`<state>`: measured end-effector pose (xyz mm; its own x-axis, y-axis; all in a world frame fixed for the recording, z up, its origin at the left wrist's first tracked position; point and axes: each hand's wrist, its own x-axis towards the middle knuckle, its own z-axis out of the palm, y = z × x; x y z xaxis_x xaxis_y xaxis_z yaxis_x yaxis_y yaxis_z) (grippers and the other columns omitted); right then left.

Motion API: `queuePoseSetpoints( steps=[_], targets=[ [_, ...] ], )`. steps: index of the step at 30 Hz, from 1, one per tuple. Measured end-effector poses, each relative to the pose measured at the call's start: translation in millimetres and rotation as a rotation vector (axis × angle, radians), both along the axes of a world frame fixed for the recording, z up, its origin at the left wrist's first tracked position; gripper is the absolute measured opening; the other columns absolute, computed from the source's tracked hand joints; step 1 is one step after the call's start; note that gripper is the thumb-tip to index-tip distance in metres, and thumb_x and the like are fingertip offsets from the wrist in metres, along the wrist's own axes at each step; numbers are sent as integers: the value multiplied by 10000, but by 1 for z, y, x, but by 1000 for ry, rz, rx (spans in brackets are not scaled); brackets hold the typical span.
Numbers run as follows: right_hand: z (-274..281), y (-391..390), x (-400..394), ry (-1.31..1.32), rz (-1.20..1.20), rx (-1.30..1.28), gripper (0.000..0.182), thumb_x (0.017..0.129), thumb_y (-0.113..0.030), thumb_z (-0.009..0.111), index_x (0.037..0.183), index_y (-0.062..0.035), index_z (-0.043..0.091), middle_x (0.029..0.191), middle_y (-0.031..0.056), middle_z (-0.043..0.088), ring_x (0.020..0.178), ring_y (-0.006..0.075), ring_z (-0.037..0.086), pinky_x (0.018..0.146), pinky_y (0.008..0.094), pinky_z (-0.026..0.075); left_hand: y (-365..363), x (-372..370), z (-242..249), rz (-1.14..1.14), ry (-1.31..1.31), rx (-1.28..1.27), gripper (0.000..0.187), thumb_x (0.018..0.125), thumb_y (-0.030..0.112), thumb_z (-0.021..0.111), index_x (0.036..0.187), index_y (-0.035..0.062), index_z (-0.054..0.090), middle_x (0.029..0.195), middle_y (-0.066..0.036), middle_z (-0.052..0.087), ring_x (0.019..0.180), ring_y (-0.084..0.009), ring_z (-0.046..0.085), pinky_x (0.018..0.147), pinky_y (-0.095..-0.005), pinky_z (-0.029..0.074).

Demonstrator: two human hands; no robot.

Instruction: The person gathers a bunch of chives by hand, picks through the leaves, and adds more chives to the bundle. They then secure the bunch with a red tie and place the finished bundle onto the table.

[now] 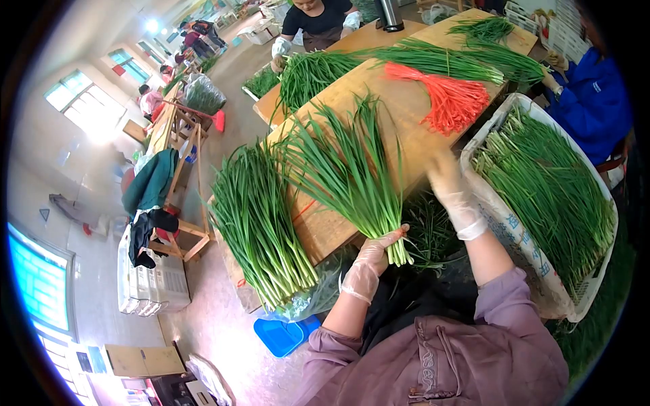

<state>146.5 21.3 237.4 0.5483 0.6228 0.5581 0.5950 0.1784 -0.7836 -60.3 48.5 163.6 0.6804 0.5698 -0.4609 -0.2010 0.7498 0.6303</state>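
Observation:
My left hand [376, 256], in a thin clear glove, is closed round the pale stem ends of a bunch of garlic chives [359, 169]. The long green leaves fan out over the wooden table [338, 98]. My right hand [447, 177], gloved as well, hangs near the table's edge, right of the bunch; motion smears its fingers. Beyond it lies a bundle of red plastic strips [457, 101]. Another thick pile of garlic chives [257, 223] rests on the table at the left, stems towards me.
At my right stands a white crate [525, 240] full of garlic chives. A blue plastic container [279, 338] is below the table at the left. Two co-workers sit across the table, one in a black top [321, 24], one in a blue jacket [596, 101], with more chives before them.

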Motion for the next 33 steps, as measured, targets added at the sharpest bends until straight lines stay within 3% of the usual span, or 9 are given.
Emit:
queuePoseSetpoints(
  steps=[2,6,10,17,19,22,26,30,33],
  targets=[
    [-9,-27,17,210,134,-253,137,765,-144,602,791,-16,562,710,106,550,671,210,515,630,326,414,-1,1,4,1,-29,-16,299,785,79,602,1063,-12,537,1020,-116,604,825,-185,574,684,-357,505],
    [-83,-74,4,-327,255,-492,179,749,-132,593,886,-17,609,627,94,554,630,208,562,610,315,442,0,1,3,-10,-166,-100,337,815,118,569,1115,-22,501,1065,-144,583,897,-235,572,736,-391,498],
    [-79,-77,-14,456,446,-633,246,783,-223,585,916,-17,612,763,123,616,737,267,595,658,334,458,-2,3,8,-5,-93,-103,343,816,72,544,1136,-40,488,1078,-162,572,974,-265,555,829,-395,468],
    [-60,-48,-50,-250,531,-240,261,809,-269,579,762,-13,564,674,108,580,625,240,570,579,330,443,-1,8,4,54,-53,-132,258,792,40,570,1039,-30,542,975,-118,596,874,-246,586,799,-392,484],
    [-61,-45,-47,502,757,-430,306,838,-301,556,762,-5,538,659,65,570,568,157,536,527,285,420,-1,6,-5,47,-84,-115,244,792,47,575,1023,-25,547,952,-113,598,852,-240,587,792,-390,486],
    [-66,-47,-31,723,579,-287,328,858,-343,529,770,-28,504,688,39,566,544,92,483,488,220,389,-2,6,-1,-16,-140,-114,225,769,30,603,983,-17,557,892,-101,602,802,-224,585,779,-381,484],
    [-79,-51,-7,530,215,-389,369,854,-402,513,836,-36,549,746,37,589,591,90,505,495,206,399,-3,11,-1,32,-129,-125,266,718,-45,627,974,-17,562,884,-99,605,805,-220,585,790,-363,475],
    [-59,-58,-23,732,579,-597,452,805,-496,540,870,-53,594,772,5,580,652,85,498,575,198,392,-8,22,2,73,-33,14,250,723,-43,628,964,-4,573,881,-83,608,792,-201,586,750,-339,484],
    [-62,-44,-40,884,590,-573,273,796,-352,615,785,-82,572,724,-22,563,635,58,461,571,197,366,-12,25,3,94,31,55,244,726,-36,632,961,6,579,876,-71,610,778,-194,586,707,-339,490]
  ],
)
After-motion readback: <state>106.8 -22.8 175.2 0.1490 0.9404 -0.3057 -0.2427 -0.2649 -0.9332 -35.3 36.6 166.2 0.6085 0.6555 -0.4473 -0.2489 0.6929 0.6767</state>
